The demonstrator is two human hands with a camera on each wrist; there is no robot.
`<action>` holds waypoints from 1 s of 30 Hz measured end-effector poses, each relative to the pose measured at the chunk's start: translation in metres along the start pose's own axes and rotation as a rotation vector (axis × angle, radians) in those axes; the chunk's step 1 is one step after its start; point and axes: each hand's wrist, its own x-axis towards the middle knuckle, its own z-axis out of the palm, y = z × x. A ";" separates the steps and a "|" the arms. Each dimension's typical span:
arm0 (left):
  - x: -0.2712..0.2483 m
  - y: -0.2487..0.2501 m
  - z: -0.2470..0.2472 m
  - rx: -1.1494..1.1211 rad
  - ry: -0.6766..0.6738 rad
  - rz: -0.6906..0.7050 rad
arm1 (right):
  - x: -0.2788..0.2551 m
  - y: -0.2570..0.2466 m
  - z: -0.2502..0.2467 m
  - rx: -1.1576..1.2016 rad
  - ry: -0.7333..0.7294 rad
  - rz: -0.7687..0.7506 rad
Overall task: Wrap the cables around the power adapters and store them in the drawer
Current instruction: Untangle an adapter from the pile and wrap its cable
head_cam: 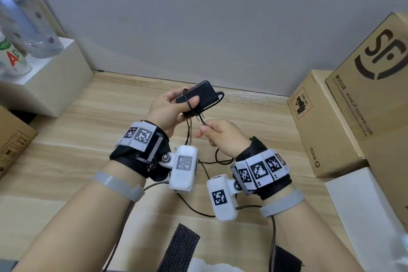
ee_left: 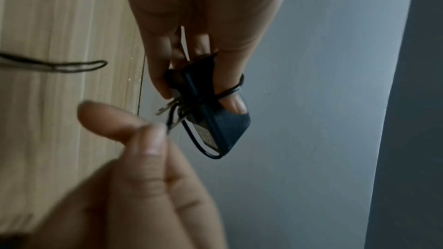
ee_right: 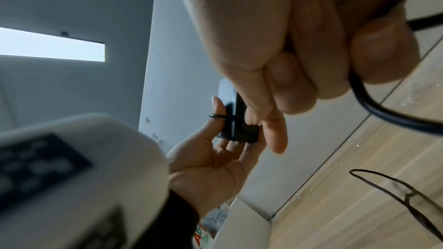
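- Pale wooden desk [head_cam: 242, 117] runs to a grey wall [head_cam: 198, 17], with cardboard boxes [head_cam: 331, 121] stacked at the right and a white block [head_cam: 55, 81] at the far left.
- My left hand [head_cam: 167, 108] holds the black power adapter [head_cam: 198, 97] above the desk, thumb [head_cam: 191, 102] pressed on its face.
- One turn of black cable [head_cam: 217, 98] goes round adapter and thumb together.
- My right hand [head_cam: 220, 137], just near of the adapter, pinches the cable beside the metal prongs [ee_left: 165, 110].
- Slack cable trails down to the desk between my wrists.
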 end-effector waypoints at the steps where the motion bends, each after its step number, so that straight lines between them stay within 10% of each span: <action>1: 0.000 -0.001 0.001 0.035 0.019 0.018 | -0.001 -0.002 -0.001 -0.013 0.001 -0.017; 12: 0.009 -0.013 -0.011 0.907 0.008 0.199 | -0.007 -0.013 -0.019 0.006 0.218 -0.160; 16: 0.008 -0.014 -0.012 0.978 -0.038 0.198 | -0.004 -0.014 -0.023 0.524 0.272 -0.039; 20: 0.005 -0.016 -0.014 0.944 -0.124 0.133 | -0.004 -0.013 -0.035 0.984 0.248 0.008; 30: -0.004 -0.002 -0.016 0.489 -0.503 0.015 | 0.004 0.025 -0.041 0.655 0.529 0.099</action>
